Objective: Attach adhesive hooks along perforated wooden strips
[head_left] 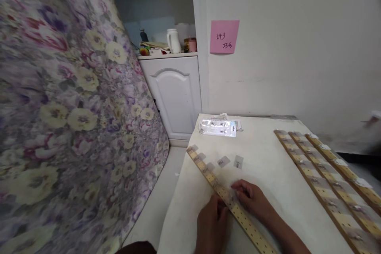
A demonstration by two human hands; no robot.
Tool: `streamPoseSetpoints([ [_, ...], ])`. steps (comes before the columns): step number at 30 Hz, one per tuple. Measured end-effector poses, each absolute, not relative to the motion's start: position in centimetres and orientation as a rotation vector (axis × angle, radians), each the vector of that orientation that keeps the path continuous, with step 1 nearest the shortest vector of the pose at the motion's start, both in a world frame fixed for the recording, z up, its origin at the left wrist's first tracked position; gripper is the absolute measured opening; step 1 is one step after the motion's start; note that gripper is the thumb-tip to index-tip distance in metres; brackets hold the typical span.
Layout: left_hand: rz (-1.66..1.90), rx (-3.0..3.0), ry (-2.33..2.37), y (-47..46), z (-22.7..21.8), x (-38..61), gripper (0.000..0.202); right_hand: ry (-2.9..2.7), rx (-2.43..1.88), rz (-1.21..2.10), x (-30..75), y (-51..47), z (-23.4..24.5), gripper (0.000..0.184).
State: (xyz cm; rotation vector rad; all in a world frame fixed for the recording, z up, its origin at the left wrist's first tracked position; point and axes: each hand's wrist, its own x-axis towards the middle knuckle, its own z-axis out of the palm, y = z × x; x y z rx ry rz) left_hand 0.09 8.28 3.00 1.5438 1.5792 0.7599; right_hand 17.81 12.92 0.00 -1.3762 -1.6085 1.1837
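Note:
A pale wooden strip with rows of holes (pixel 250 225) lies slanted across the table, between my two hands. Several clear plastic squares with small metal parts sit along its far half. My left hand (pixel 212 222) is closed at the strip's left edge, its fingertips partly hidden. From the other side, my right hand (pixel 253 200) bends its thumb and fingers around a clear plastic square (pixel 229 197) on the strip; the exact contact is blurred. Beyond my hands lie two loose clear squares, one tilted square (pixel 223 162) and one more upright square (pixel 238 162).
Blister packs (pixel 218 127) lie at the back of the white-covered table (pixel 256 143). Along the right side, three wooden strips (pixel 323 174) carry more squares. A floral curtain (pixel 74 127) hangs at left. Behind are a white cabinet (pixel 175 95) and a pink note (pixel 224 36) on the wall.

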Motion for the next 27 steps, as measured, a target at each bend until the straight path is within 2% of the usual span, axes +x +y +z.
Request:
streamPoseSetpoints([
  [27,0.723,1.553,1.657,7.9,4.1,0.6,0.012,-1.655,-1.407,1.131,17.7,12.9,0.5,0.017],
])
